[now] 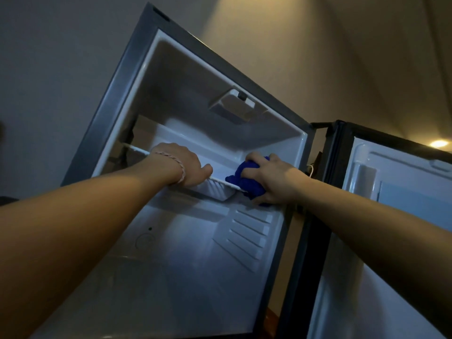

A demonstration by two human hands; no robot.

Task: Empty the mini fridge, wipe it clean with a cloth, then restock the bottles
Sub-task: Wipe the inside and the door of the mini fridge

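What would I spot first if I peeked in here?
The bright blue cloth, bunched in the right hand at the right end of the white shelf. Next, the left hand gripping that shelf mid-fridge, and the door swung open to the right.

The left hand (182,165) hides its fingers behind the front rail of the shelf (215,185). Much of the blue cloth (247,181) is covered by the right hand (269,179). The fridge (117,99) and its open door (396,204) (at right) are cut off by the picture's bottom and right edges.
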